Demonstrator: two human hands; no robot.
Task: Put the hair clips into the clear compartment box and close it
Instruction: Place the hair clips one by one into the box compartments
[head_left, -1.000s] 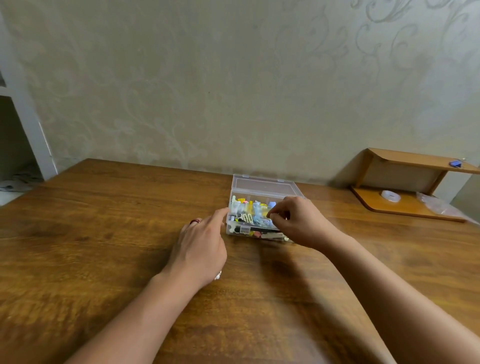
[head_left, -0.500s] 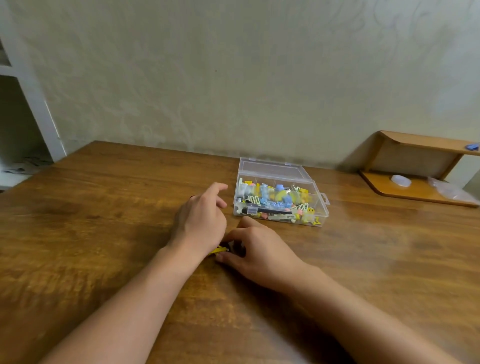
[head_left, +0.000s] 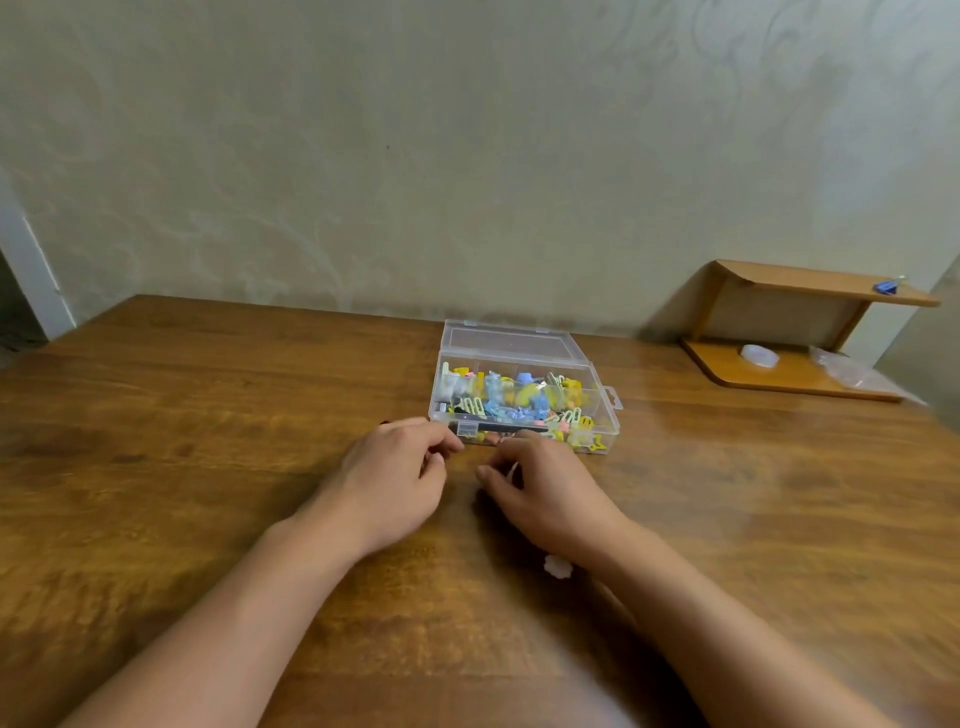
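The clear compartment box (head_left: 602, 410) stands open on the table, its lid (head_left: 509, 340) laid back flat toward the wall. Several colourful hair clips (head_left: 511, 397) fill its compartments. My left hand (head_left: 395, 478) hovers just in front of the box's front left corner, fingers loosely curled, with nothing seen in it. My right hand (head_left: 540, 491) is beside it, in front of the box, fingers curled round a small pale hair clip (head_left: 511, 469) that barely shows. A white flower-shaped clip (head_left: 558, 565) lies on the table by my right wrist.
The wooden table (head_left: 208, 467) runs to the wall behind the box. A small wooden shelf (head_left: 800, 374) at the back right holds a roll of clear tape (head_left: 759, 356) and a plastic bag (head_left: 847, 371), with a blue clip (head_left: 887, 286) on top.
My right hand left the box, reached under my left hand for a clip on the table, and now sits in front of the box. My left hand's fingers have curled in.
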